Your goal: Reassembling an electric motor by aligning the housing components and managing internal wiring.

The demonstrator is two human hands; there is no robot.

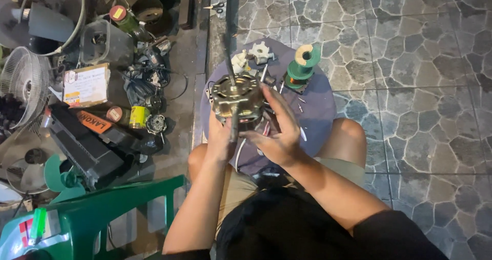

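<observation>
Head view: a metal fan motor (237, 98) is held up over a round purple stool top (320, 111), between the knees. The left hand (219, 139) is closed around the motor's lower left side; the right hand (279, 132) is spread, its fingers (277, 104) pressed against the right side. A green wire spool (302, 63) stands on the stool. To the left, a flat cardboard box (86, 85) with a pale label lies near a yellow-labelled can (137, 116) and an orange strip label (95, 121).
</observation>
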